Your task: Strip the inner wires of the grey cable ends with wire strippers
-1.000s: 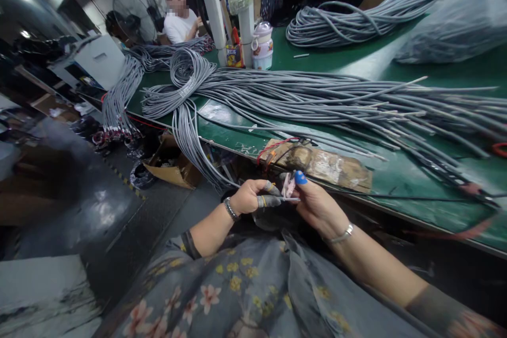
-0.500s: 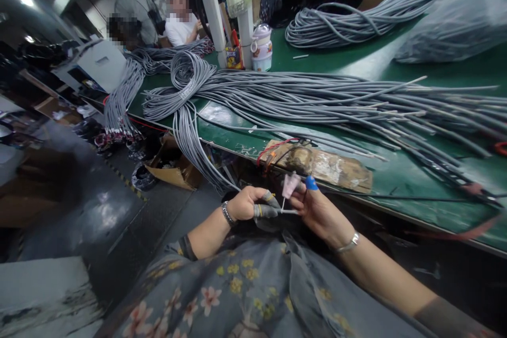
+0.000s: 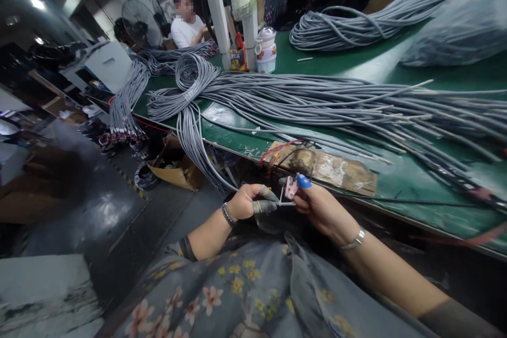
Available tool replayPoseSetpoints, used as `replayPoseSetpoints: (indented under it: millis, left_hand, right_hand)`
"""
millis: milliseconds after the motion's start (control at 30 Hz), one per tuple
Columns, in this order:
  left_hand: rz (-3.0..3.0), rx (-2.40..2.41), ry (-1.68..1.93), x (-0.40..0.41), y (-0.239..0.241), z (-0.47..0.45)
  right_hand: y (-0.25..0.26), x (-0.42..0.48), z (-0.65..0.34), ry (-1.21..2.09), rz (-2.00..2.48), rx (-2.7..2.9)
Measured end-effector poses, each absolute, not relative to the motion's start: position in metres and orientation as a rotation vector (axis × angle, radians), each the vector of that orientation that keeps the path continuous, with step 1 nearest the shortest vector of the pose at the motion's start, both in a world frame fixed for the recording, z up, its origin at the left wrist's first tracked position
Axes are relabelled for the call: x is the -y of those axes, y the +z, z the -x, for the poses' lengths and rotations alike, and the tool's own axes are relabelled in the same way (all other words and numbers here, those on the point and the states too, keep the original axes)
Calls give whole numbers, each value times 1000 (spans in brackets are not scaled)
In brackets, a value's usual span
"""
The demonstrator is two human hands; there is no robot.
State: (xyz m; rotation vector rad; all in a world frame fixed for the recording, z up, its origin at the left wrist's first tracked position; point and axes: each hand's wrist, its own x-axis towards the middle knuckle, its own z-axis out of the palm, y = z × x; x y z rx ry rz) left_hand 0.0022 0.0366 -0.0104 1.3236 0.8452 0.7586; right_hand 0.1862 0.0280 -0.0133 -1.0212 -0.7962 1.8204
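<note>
Just now, the small pale-pink plastic piece [image 3: 291,187] has dropped from the raised, tilted pose it had half a second ago and sits tucked against the blue rubber finger cap [image 3: 304,181]. The thin white wire [image 3: 282,202] that stood up from it now runs nearly level, so the two parts look drawn closer together.

The right hand [image 3: 320,208] is curled, its capped fingertip and thumb pinching the pink piece. The left hand [image 3: 247,202], at nine o'clock from it, is also closed: two fingertips in grey finger sleeves [image 3: 263,206] press together on the wire's other end. Both hands hover above a grey floral garment [image 3: 245,285], just short of the bench edge.

At twelve o'clock from the hands a brown taped cardboard pad [image 3: 328,168] lies on the green bench [image 3: 396,177], with a loop of red wire [image 3: 277,148] at its left end. Beyond, long grey cable bundles [image 3: 317,100] cross the bench and spill over its edge at ten o'clock. A person in a white shirt [image 3: 186,29] sits at the far end.
</note>
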Motion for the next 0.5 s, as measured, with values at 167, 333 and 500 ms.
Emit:
replayPoseSetpoints:
  millis: [167, 333, 500]
  left_hand:
    - [-1314, -827, 763, -42, -13, -10]
    - [-1331, -806, 757, -46, -14, -18]
    - [-1333, -825, 727, -44, -16, -18]
  right_hand:
    - [-14, -28, -183, 1790, 1015, 718]
    - [-15, -28, -179, 1757, 990, 625]
    - [-18, -27, -176, 1760, 982, 615]
